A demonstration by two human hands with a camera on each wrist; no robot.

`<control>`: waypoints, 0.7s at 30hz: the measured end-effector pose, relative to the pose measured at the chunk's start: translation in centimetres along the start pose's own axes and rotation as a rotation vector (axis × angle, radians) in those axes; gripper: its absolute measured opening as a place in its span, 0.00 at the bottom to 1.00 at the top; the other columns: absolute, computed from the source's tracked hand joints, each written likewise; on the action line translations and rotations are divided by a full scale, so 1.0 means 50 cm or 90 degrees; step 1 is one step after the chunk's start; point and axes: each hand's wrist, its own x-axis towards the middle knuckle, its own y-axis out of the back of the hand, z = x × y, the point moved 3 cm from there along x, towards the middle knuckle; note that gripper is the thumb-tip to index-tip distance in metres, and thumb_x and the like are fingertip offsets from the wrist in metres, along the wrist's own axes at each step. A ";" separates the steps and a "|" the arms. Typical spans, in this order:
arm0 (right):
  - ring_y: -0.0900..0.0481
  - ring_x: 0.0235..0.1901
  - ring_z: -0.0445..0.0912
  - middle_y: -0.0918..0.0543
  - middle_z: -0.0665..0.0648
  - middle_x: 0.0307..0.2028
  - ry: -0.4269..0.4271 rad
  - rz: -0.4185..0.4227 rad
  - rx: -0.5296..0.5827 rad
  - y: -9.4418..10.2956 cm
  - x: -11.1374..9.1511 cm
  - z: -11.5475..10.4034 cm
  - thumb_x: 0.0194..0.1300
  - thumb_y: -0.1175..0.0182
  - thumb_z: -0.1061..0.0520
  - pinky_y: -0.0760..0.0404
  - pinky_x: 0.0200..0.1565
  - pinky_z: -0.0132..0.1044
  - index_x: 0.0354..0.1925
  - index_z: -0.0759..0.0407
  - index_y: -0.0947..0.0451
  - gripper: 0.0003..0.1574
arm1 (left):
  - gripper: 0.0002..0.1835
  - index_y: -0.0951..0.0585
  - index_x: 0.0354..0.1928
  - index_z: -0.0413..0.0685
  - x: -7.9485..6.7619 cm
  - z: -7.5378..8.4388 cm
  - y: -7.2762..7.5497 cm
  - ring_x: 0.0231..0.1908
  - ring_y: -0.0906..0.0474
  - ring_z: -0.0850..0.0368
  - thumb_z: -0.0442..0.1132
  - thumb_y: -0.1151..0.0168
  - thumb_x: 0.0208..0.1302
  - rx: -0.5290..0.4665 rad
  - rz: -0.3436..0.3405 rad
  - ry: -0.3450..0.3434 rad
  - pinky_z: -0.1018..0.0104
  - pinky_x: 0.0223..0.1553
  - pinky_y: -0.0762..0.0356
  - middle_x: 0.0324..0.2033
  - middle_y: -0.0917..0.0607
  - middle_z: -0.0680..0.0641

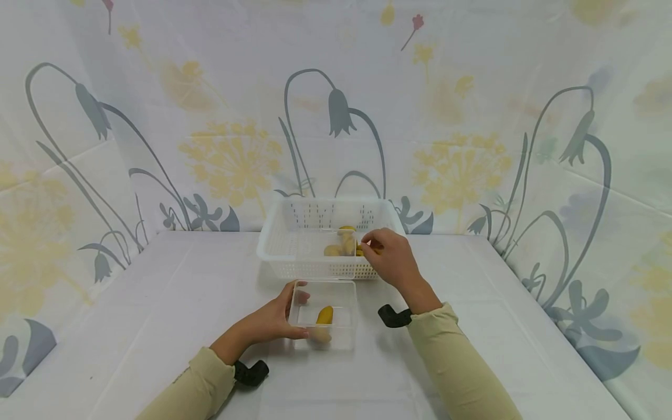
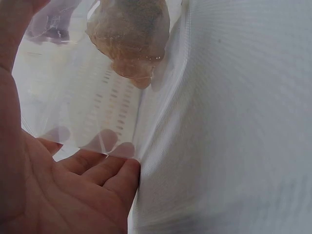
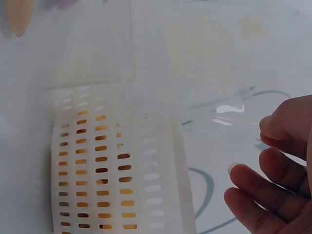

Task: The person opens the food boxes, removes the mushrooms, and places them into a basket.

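A clear plastic box [image 1: 341,339] stands on the table, its hinged lid [image 1: 315,240] raised toward the basket behind. My left hand [image 1: 270,319] grips the box's left side, thumb at the front and fingers farther back. Inside lie a yellow, banana-like piece [image 1: 325,315] and a lumpy tan piece [image 2: 129,34]. My right hand [image 1: 392,259] hovers over the front right of a white basket [image 1: 278,248]. Its loosely bent fingers [image 3: 248,180] are close to the lid's right edge, and nothing shows between them and the thumb.
Several yellow and tan pieces [image 1: 333,250] sit in the basket, partly seen through the raised lid and the basket's slots. A white cloth [image 1: 184,280] covers the table. Behind it hangs a flower-printed curtain [image 1: 236,157].
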 end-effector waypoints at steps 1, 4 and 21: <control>0.20 0.32 0.46 0.20 0.53 0.29 0.003 0.002 0.004 0.002 0.000 -0.003 0.63 0.38 0.57 0.18 0.37 0.39 0.34 0.56 0.17 0.04 | 0.55 0.51 0.72 0.51 0.000 0.000 0.000 0.65 0.33 0.47 0.54 0.25 0.49 0.000 0.000 0.000 0.47 0.62 0.33 0.64 0.30 0.42; 0.20 0.32 0.45 0.19 0.53 0.30 0.017 0.008 0.015 0.005 0.000 -0.011 0.63 0.38 0.58 0.17 0.38 0.39 0.34 0.56 0.18 0.03 | 0.55 0.51 0.72 0.51 0.001 -0.001 0.000 0.65 0.33 0.47 0.53 0.25 0.49 -0.002 0.000 -0.001 0.47 0.62 0.33 0.64 0.30 0.42; 0.20 0.34 0.46 0.19 0.56 0.35 0.085 -0.017 0.090 0.009 -0.007 -0.066 0.61 0.37 0.59 0.15 0.41 0.42 0.35 0.58 0.18 0.04 | 0.55 0.51 0.72 0.51 0.002 -0.001 0.000 0.66 0.35 0.46 0.54 0.26 0.50 -0.005 -0.003 0.000 0.44 0.63 0.33 0.64 0.30 0.42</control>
